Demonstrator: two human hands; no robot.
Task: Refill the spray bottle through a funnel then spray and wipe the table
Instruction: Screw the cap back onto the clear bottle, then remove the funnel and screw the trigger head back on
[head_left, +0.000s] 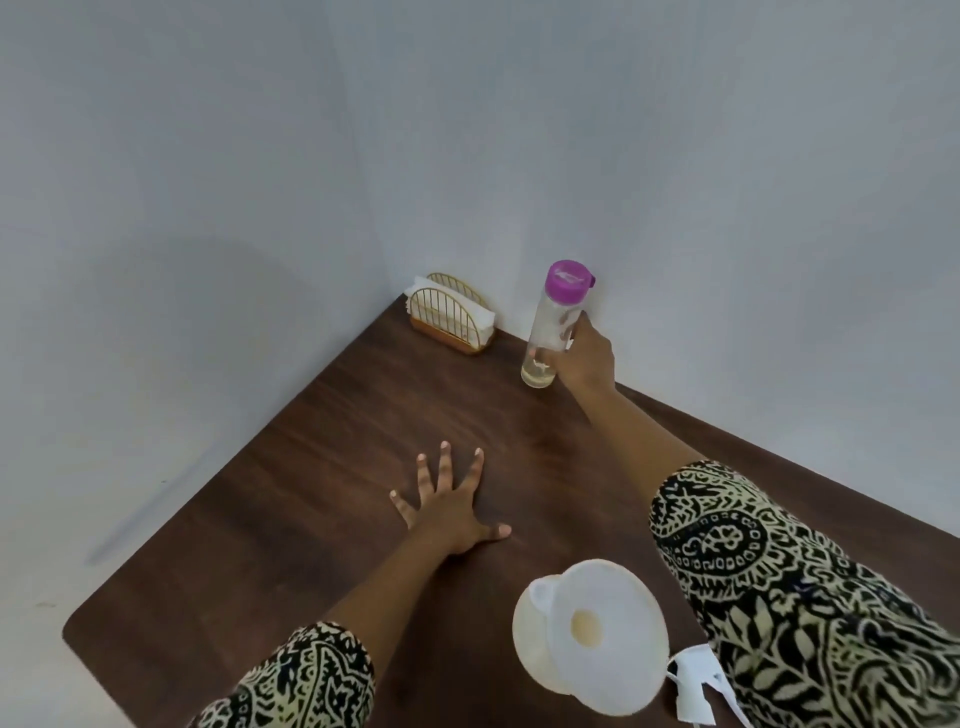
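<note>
Looks down on a dark wooden table (291, 467) set into a corner of pale walls (208, 156), a gold wire napkin holder (451, 321) in that far corner. Leaves broad bare wood nearer than the napkin holder and along the left edge, down to a rounded near-left corner. Shows the left hand (452, 509) palm down on the wood well nearer than the napkin holder, fingers straight and fanned wide, holding nothing. Shows the right hand (589, 358) just right of the napkin holder, fingers curled around the lower half of a clear bottle (550, 327) with a purple cap (569, 280). Sets that bottle's long axis close to vertical, cap up and leaning slightly right, a little pale yellow liquid in its base. Places the whitish spray bottle (530, 639) far from the napkin holder, at the near right, upright under a white funnel (608, 587) with its mouth facing up. Puts the detached white spray head (696, 686) just right of it on the wood, partly hidden by a patterned sleeve (805, 597).
</note>
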